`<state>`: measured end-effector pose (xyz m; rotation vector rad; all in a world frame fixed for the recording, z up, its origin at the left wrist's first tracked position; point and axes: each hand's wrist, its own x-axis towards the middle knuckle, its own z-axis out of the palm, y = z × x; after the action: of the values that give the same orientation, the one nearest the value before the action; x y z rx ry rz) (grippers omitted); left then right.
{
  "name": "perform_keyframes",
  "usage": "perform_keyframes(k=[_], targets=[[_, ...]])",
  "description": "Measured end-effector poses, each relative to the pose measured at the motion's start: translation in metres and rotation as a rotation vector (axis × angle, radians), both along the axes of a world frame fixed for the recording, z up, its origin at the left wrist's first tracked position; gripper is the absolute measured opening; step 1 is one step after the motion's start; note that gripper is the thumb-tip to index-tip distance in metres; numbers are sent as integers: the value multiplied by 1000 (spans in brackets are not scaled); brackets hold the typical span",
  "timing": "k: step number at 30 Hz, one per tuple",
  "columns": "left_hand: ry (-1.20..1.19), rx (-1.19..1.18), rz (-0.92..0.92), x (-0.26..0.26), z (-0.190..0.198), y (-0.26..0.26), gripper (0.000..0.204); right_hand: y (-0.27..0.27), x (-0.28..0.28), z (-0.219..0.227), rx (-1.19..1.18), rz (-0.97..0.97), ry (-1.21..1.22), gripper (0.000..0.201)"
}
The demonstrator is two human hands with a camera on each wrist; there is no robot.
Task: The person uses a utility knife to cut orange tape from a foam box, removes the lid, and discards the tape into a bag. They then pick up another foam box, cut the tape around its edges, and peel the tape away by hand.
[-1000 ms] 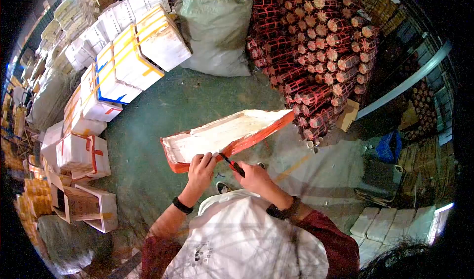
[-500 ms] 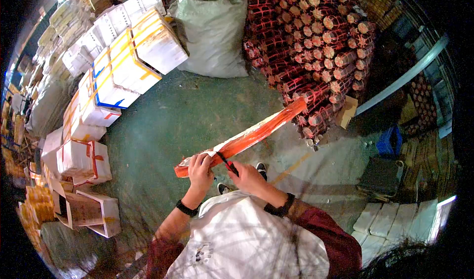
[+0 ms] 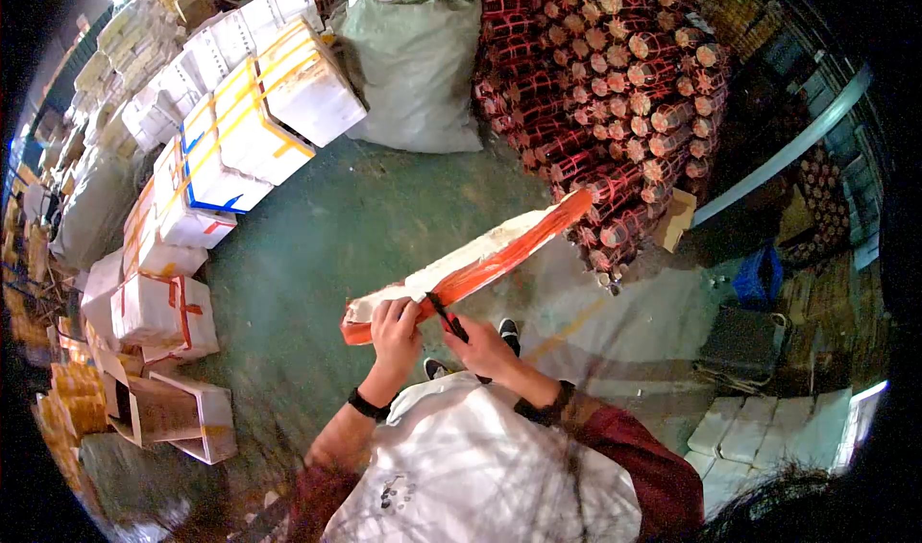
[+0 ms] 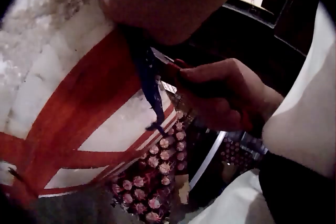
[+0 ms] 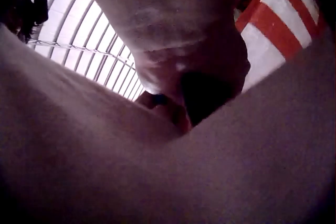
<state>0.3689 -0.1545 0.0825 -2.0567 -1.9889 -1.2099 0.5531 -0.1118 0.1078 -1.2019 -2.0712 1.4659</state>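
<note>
A white foam box lid (image 3: 499, 245) with red tape along its side slants across the head view, seen nearly edge-on. My left hand (image 3: 394, 332) grips its near edge, toward the lid's left end. In my right hand (image 3: 485, 351) is a utility knife (image 3: 451, 325) with a red and black handle, held close against the taped side. The left wrist view shows part of the knife blade (image 4: 161, 55) by the right fingers. A dark blue strip (image 4: 149, 85) hangs beside it, over the red and white foam. The right wrist view is mostly filled by skin.
White foam boxes (image 3: 254, 140) with yellow, blue and red tape curve along the left. A large pale sack (image 3: 408, 72) stands at the back, beside a stack of red-netted bundles (image 3: 624, 92). Low at left sits an open carton (image 3: 168, 409); at right lies a blue crate (image 3: 757, 276).
The lid has tipped from showing its hollow inside to nearly edge-on, its taped side now facing me. Over the last half second, both hands and the knife have shifted only slightly.
</note>
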Motion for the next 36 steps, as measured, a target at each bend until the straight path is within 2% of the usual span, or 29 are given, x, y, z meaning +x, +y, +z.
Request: perform_keyframes(k=[2, 5, 8, 11, 14, 15, 19, 22, 23, 26, 27, 30, 33, 36], targets=[[-2, -7, 9, 5, 0, -1, 33, 5, -4, -10, -23, -24, -17, 28], [17, 32, 24, 2, 6, 5, 32, 4, -2, 2, 7, -11, -14, 28], [-24, 45, 24, 6, -1, 4, 33, 4, -5, -21, 60, -37, -92, 28], [-78, 109, 27, 6, 13, 4, 35, 3, -4, -19, 46, -3, -26, 29], [-46, 117, 44, 17, 21, 9, 35, 2, -8, -9, -42, -108, 77, 30], [-70, 91, 50, 17, 27, 10, 32, 4, -9, -9, 43, -103, 172, 31], [-134, 129, 113, 12, 32, 14, 27, 14, 6, 19, -258, -354, 140, 28], [-128, 143, 82, 11, 48, 12, 24, 39, 8, 13, 406, -239, 228, 30], [-115, 144, 72, 10, 51, 12, 24, 44, 7, 14, 519, -232, 220, 37], [-96, 148, 32, 8, 55, 13, 24, 48, -7, 50, 420, -198, 254, 43], [-102, 146, 18, 9, 56, 12, 24, 56, -4, 51, 381, -65, 205, 54], [-141, 137, -51, 9, 50, 9, 24, 61, -2, 48, 261, -43, 240, 62], [-160, 109, -143, 6, 54, 3, 23, 71, -3, 42, 214, -4, 86, 68], [-113, 115, -227, -3, 58, -1, 26, 77, 1, 37, 415, 52, -42, 65]])
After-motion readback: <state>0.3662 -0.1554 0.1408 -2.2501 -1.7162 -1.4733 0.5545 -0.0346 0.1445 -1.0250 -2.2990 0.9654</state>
